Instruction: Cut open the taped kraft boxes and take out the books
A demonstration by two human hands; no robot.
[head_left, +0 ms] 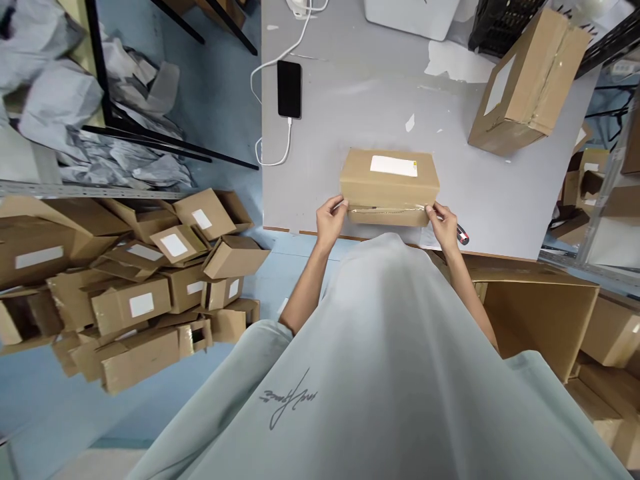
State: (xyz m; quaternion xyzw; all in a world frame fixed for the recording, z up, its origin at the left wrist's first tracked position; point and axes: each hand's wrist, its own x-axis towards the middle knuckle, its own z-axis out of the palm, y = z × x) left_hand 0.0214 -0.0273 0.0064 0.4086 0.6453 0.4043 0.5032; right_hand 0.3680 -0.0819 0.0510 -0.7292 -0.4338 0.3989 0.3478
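A brown cardboard box (360,179) with a white label (393,166) on top sits at the near edge of the grey table, and a taped seam runs along the side facing me. My left hand (331,219) grips its near left corner between thumb and fingers. At the near right corner, my right hand (442,223) pinches the cardboard in the same way. Just right of that hand lies a small red, black and white tool (463,235), partly hidden by the wrist. Some white paper (430,238) shows by the box's near right corner.
On the table (350,100) are a phone (289,89) on a white cable, a taller carton (530,83), and a black crate (500,27). Piled cartons (131,300) cover the floor at left. An open large box (535,313) stands at right, below the table edge.
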